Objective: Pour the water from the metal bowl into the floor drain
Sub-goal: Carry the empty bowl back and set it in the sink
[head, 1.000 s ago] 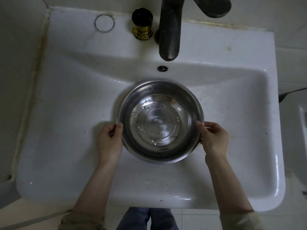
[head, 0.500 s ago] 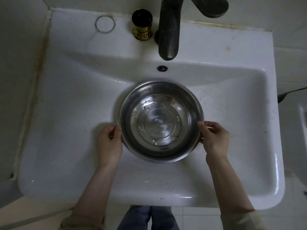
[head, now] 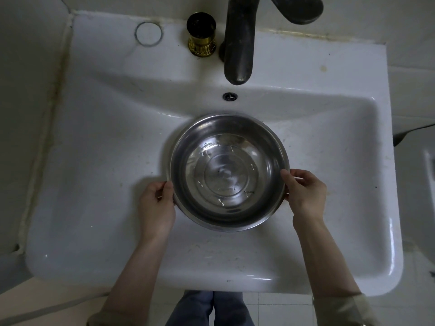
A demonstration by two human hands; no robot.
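- The left hand (head: pixel 156 208) grips the near-left edge of the metal bowl (head: pixel 228 172): its thumb lies on the rim and its fingers curl round the outside of the wall.
- The right hand (head: pixel 306 194) holds the opposite edge the same way, thumb tip on the rim and fingers folded against the outer side.
- Both grips are narrow pinches on the thin rim, one at each side of the bowl and both a little towards the person.
- The bowl sits level between the hands, mouth up, over the middle of the sink (head: pixel 94 161). I cannot tell whether its base rests on the basin or hangs just above it.
- Inside the bowl there are ringed grooves in the base, and small bright glints across them that look like shallow clear water (head: pixel 219 201).
- Both forearms are bare and reach in over the front edge of the sink; a pale sleeve (head: pixel 341 309) is pushed up on the right arm.
- Beyond the bowl, on the back wall of the basin, is a small round overflow hole (head: pixel 230 96).
- A dark tap (head: pixel 239 43) juts out above that hole, its spout ending short of the bowl.
- Just left of the tap stands a black and gold cup (head: pixel 201 35), and further left a faint ring mark (head: pixel 148 34) shows on the ledge.
- Below the front of the sink I see blue trouser legs (head: pixel 209 309) and pale floor tiles (head: pixel 282 311).
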